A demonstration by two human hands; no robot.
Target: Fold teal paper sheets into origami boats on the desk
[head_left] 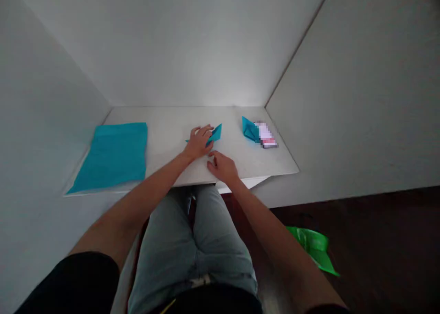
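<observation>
Left grip (200, 142) flat on blue paper (217, 132)

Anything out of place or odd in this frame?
One thing: a crumpled green sheet or bag lies on the dark floor right of the person's legs, off the table. On the table, the blue paper stack, the folded piece under the left hand and the second folded piece look orderly.
</observation>
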